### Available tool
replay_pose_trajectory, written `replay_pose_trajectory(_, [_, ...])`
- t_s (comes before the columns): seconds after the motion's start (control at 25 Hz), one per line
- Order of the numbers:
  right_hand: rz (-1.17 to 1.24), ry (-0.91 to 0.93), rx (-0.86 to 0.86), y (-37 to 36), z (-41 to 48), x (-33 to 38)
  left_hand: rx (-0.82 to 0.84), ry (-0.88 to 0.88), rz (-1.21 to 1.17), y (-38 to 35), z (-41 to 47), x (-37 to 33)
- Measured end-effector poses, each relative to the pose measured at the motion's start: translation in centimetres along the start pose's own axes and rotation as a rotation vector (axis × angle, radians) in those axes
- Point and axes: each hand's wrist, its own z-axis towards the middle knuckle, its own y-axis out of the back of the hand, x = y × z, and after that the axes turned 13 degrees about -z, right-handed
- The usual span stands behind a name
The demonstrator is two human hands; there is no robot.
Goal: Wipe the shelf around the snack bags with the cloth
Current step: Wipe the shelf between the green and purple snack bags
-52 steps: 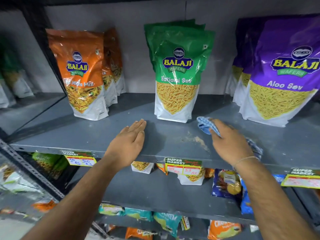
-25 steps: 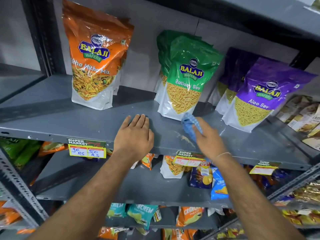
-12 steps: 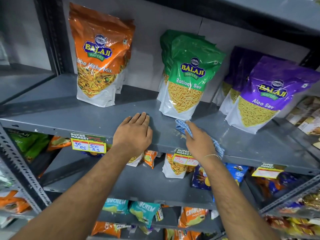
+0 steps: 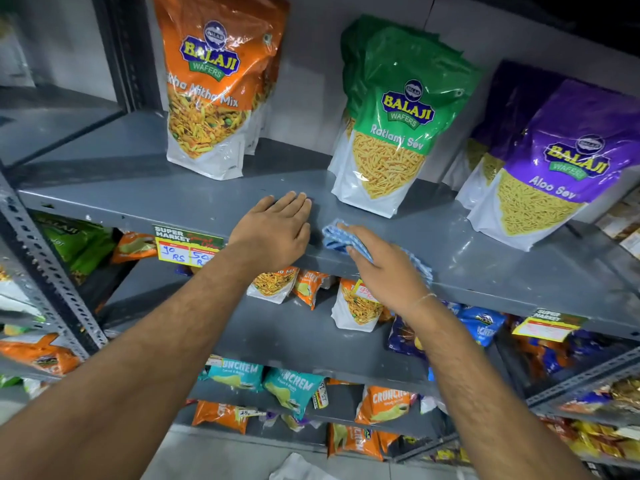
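A grey metal shelf [image 4: 138, 181] carries three groups of upright snack bags: orange bags [image 4: 211, 88] at the left, green bags [image 4: 394, 123] in the middle, purple bags [image 4: 554, 161] at the right. My right hand [image 4: 384, 268] presses a blue checked cloth [image 4: 334, 237] onto the shelf's front edge, just in front of and left of the green bags. My left hand [image 4: 277, 233] lies flat, palm down, on the shelf edge right beside the cloth, holding nothing.
Price labels [image 4: 185, 245] hang on the shelf's front lip. Lower shelves [image 4: 304, 337] hold many small snack packets. A perforated steel upright [image 4: 45, 268] stands at the left. More bags lie on a neighbouring shelf at the far right [image 4: 623, 223].
My right hand has slid the cloth leftward along the shelf's front edge, until it lies close to my left hand. The left hand has stayed flat in place.
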Motion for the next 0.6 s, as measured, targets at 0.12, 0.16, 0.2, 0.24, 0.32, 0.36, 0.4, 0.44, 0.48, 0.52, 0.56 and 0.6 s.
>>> replay_pose_trajectory(0.12, [0.112,0.080,0.090,1.5,-2.8,-0.3,0.004,0.010,-0.013,0.1,0.1,0.1])
replay_pose_trajectory(0.16, [0.159,0.077,0.071,2.5,-2.8,-0.8,0.008,0.010,-0.020,0.1,0.1,0.0])
replay_pose_trajectory(0.2, [0.194,0.063,0.018,3.5,-2.1,-1.6,0.010,0.010,-0.025,0.2,0.1,0.0])
replay_pose_trajectory(0.24, [0.189,0.046,-0.049,4.4,-1.3,-2.2,0.013,0.011,-0.029,0.1,0.1,0.0])
replay_pose_trajectory(0.32, [0.099,0.006,-0.115,5.1,1.0,-3.6,0.017,0.015,-0.035,0.1,0.0,0.0])
replay_pose_trajectory(0.36, [0.067,-0.017,-0.100,4.6,1.8,-4.0,0.019,0.015,-0.034,0.1,0.0,0.0])
replay_pose_trajectory(0.4, [0.029,-0.043,-0.063,3.5,2.4,-4.3,0.019,0.014,-0.034,0.2,0.0,0.0])
replay_pose_trajectory(0.44, [-0.005,-0.048,-0.025,2.2,2.6,-4.3,0.019,0.013,-0.036,0.3,0.0,-0.1])
replay_pose_trajectory(0.48, [-0.033,-0.019,-0.002,1.1,2.3,-3.7,0.015,0.016,-0.039,0.3,0.0,-0.1])
replay_pose_trajectory(0.52, [-0.047,0.043,0.016,0.3,1.6,-2.7,0.007,0.020,-0.037,0.3,0.0,-0.1])
replay_pose_trajectory(0.56, [-0.039,0.117,0.032,-0.1,0.6,-1.4,0.001,0.023,-0.035,0.2,0.0,-0.1])
replay_pose_trajectory(0.6, [-0.014,0.187,0.054,-0.3,-0.5,-0.3,0.006,0.021,-0.035,0.2,0.0,0.0])
